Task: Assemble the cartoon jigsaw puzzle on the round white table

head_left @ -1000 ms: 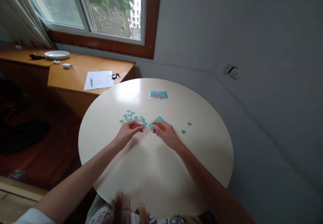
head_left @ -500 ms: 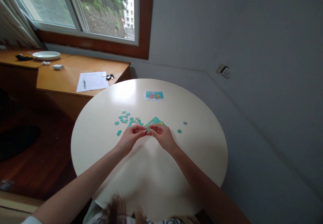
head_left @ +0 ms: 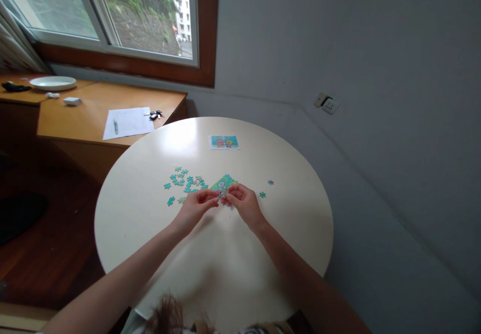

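Both of my hands are over a partly joined jigsaw puzzle [head_left: 224,180], teal with a coloured cartoon picture, hiding its nearer part. A small pale-green puzzle piece [head_left: 224,193] sits in the pinched thumb and fingers of my right hand [head_left: 243,202]. Just to the left, my left hand [head_left: 196,206] has its thumb and fingers pressed together close to the puzzle's left edge; whether anything is between them is hidden. Several loose teal puzzle pieces [head_left: 179,181] lie scattered beyond and left of my left hand. Two more pieces, one of them a green piece [head_left: 262,194], lie right of my right hand.
A small picture card [head_left: 224,142] with cartoon figures lies toward the far side of the round white table [head_left: 293,233]. Beyond it on the left, a wooden desk [head_left: 90,118] carries a paper sheet [head_left: 128,122], keys [head_left: 154,115] and a white plate [head_left: 53,82].
My hands have drawn slightly apart, and the small piece is now at my right fingertips instead of between both hands. More of the joined puzzle shows. The view has shifted a little right.
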### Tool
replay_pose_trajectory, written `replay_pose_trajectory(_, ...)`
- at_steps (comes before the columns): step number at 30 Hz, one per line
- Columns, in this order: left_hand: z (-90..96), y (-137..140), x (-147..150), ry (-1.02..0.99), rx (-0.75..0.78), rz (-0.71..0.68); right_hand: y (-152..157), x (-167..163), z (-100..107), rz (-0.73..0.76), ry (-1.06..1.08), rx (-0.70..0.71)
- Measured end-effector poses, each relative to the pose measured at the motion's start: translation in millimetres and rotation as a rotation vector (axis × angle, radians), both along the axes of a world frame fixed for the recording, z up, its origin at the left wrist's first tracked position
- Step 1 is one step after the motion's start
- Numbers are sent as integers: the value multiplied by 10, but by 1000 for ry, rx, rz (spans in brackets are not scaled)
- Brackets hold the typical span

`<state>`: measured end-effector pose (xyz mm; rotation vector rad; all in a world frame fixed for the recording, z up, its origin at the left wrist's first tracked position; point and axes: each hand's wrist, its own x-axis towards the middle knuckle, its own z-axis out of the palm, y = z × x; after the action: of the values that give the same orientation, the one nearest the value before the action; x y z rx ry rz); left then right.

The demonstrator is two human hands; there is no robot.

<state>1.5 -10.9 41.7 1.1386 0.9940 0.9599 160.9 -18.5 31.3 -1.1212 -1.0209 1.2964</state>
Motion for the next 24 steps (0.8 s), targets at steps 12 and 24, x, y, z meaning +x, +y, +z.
replay_pose_trajectory(12, -125, 19, 29, 220, 218, -7, 140, 394, 24, -164, -114, 0)
replay_pose_trajectory(24, -302, -123, 64, 457, 597, -47, 207, 673, -165, -232, -277, -75)
